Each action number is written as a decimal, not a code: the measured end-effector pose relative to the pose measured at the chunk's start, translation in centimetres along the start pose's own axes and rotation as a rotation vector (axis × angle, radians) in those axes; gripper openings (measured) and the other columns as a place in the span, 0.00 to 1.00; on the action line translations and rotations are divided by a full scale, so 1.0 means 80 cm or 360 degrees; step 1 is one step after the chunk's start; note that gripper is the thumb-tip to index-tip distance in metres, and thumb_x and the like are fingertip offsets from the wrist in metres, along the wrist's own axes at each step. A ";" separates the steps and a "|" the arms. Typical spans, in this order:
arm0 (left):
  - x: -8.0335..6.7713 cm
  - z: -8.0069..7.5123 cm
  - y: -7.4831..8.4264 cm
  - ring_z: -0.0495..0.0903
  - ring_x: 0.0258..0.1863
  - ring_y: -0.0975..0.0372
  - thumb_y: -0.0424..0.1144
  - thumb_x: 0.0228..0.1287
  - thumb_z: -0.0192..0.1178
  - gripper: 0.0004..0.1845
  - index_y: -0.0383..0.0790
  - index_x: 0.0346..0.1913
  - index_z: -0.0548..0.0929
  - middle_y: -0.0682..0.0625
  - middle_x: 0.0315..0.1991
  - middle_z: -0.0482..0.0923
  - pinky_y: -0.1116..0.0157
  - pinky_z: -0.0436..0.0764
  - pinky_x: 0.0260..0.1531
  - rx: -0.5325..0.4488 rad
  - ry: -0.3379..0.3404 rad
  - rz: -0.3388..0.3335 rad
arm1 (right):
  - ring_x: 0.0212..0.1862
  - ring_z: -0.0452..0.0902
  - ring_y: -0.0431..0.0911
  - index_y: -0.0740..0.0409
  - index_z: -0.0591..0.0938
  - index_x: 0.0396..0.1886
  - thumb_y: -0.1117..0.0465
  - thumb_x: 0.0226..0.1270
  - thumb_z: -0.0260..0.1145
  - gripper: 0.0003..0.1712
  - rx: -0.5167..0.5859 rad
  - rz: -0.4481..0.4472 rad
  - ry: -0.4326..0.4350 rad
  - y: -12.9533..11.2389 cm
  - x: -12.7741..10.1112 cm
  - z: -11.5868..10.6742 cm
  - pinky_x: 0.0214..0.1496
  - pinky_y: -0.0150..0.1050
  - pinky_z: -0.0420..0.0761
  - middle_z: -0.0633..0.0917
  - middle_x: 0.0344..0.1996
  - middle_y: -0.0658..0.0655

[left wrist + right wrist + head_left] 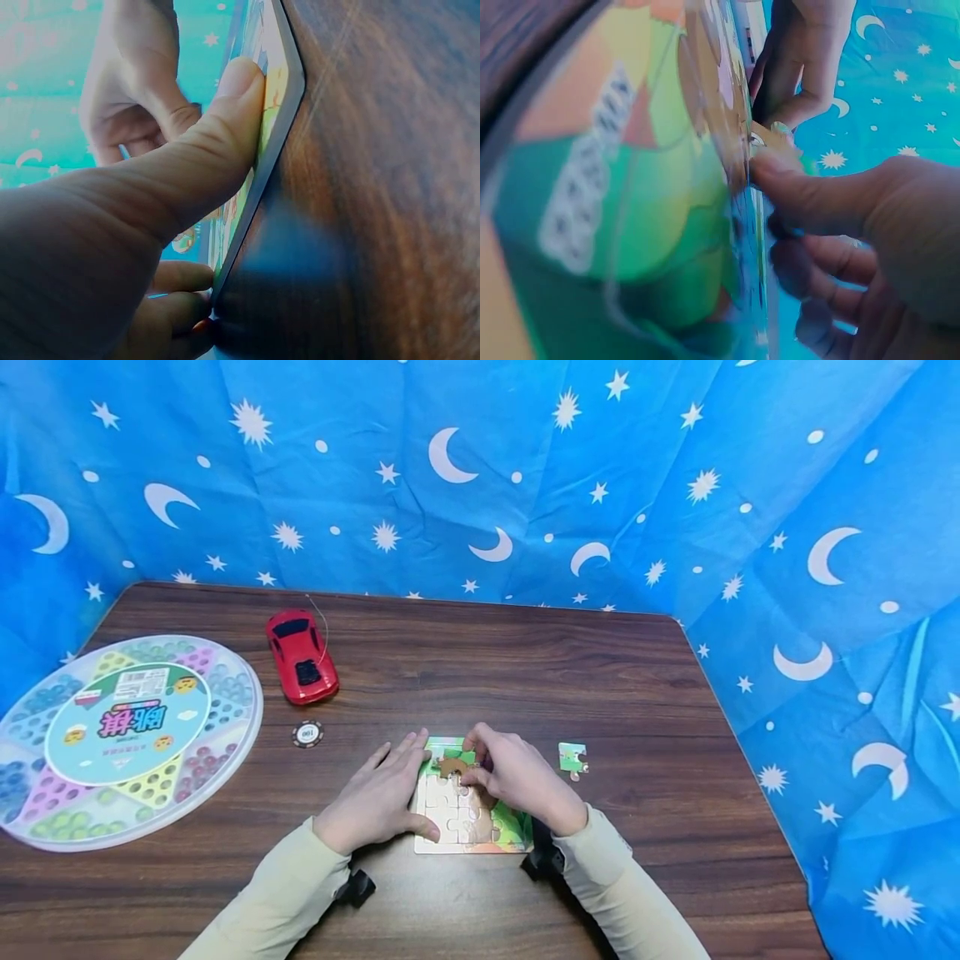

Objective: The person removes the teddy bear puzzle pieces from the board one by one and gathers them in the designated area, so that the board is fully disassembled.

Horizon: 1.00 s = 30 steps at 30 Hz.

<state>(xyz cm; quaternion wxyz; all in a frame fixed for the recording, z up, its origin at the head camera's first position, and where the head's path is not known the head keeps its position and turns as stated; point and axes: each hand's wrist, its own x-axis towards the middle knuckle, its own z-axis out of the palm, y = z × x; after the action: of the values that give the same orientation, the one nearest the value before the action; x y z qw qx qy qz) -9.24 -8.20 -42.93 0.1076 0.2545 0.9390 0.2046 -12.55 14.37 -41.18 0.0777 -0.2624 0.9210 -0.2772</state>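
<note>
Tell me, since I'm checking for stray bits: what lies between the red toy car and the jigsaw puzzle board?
A round poker chip lies on the wooden table between red toy car and jigsaw puzzle board, seen in the head view.

My left thumb (225, 112) presses flat on the thin colourful cardboard puzzle board (274, 112), which lies on the dark brown wood-grain worktop (382, 187). My other fingers (176, 277) curl at its edge. My right hand (131, 82) is just beyond.

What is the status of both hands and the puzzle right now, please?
Left hand flat, steadying the puzzle board. Right hand pinching a puzzle piece over the board. Loose piece lying to the right, nothing obstructing.
</note>
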 end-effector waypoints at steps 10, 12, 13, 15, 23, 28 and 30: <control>0.000 0.002 0.002 0.49 0.75 0.50 0.66 0.38 0.71 0.60 0.30 0.69 0.64 0.38 0.76 0.49 0.48 0.50 0.72 0.0012 0.0007 -0.0015 | 0.29 0.77 0.48 0.50 0.81 0.40 0.61 0.65 0.68 0.06 0.0239 0.0193 0.0062 0.046 -0.039 -0.101 0.26 0.37 0.78 0.82 0.27 0.49; 0.000 0.002 0.002 0.49 0.75 0.50 0.66 0.38 0.72 0.60 0.30 0.69 0.64 0.38 0.76 0.49 0.48 0.50 0.72 0.0004 0.0007 -0.0016 | 0.29 0.77 0.49 0.51 0.81 0.39 0.61 0.66 0.66 0.03 0.0189 0.0315 0.0039 0.070 -0.055 -0.122 0.27 0.39 0.77 0.82 0.27 0.52; 0.000 0.002 0.003 0.49 0.75 0.50 0.66 0.37 0.72 0.60 0.30 0.69 0.64 0.38 0.76 0.49 0.48 0.50 0.72 0.0001 0.0007 -0.0017 | 0.29 0.77 0.50 0.52 0.81 0.38 0.61 0.67 0.66 0.02 0.0182 0.0370 0.0021 0.082 -0.063 -0.129 0.27 0.39 0.76 0.82 0.27 0.53; -0.001 0.001 0.003 0.49 0.75 0.50 0.66 0.37 0.72 0.60 0.29 0.69 0.64 0.38 0.76 0.49 0.48 0.50 0.72 0.0006 0.0004 -0.0021 | 0.28 0.76 0.50 0.55 0.81 0.38 0.62 0.68 0.65 0.03 0.0172 0.0432 -0.0014 0.108 -0.076 -0.139 0.28 0.39 0.76 0.83 0.26 0.54; -0.001 0.001 0.002 0.48 0.75 0.50 0.67 0.37 0.70 0.60 0.29 0.69 0.64 0.37 0.76 0.49 0.48 0.50 0.72 0.0030 0.0005 -0.0007 | 0.28 0.76 0.48 0.63 0.81 0.40 0.65 0.67 0.65 0.05 0.0311 0.0556 -0.0099 0.168 -0.107 -0.155 0.32 0.42 0.79 0.83 0.24 0.56; -0.001 0.001 0.002 0.48 0.75 0.49 0.67 0.37 0.71 0.60 0.29 0.69 0.64 0.37 0.75 0.49 0.48 0.49 0.72 0.0023 0.0011 -0.0003 | 0.28 0.79 0.48 0.68 0.80 0.40 0.68 0.64 0.66 0.07 0.0343 0.0595 -0.0123 0.174 -0.109 -0.150 0.32 0.42 0.82 0.83 0.24 0.57; 0.000 0.000 0.002 0.48 0.75 0.49 0.67 0.37 0.71 0.60 0.29 0.69 0.64 0.37 0.75 0.49 0.48 0.49 0.72 0.0020 0.0011 0.0001 | 0.27 0.80 0.47 0.68 0.81 0.39 0.67 0.63 0.68 0.08 0.0323 0.0626 -0.0110 0.175 -0.107 -0.147 0.32 0.40 0.83 0.83 0.24 0.56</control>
<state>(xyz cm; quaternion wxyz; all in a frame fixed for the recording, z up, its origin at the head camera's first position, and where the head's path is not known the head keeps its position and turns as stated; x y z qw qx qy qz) -9.13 -8.08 -42.88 0.1026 0.2549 0.9405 0.1998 -14.84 34.32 -39.12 0.1878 -0.0778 0.9186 -0.3389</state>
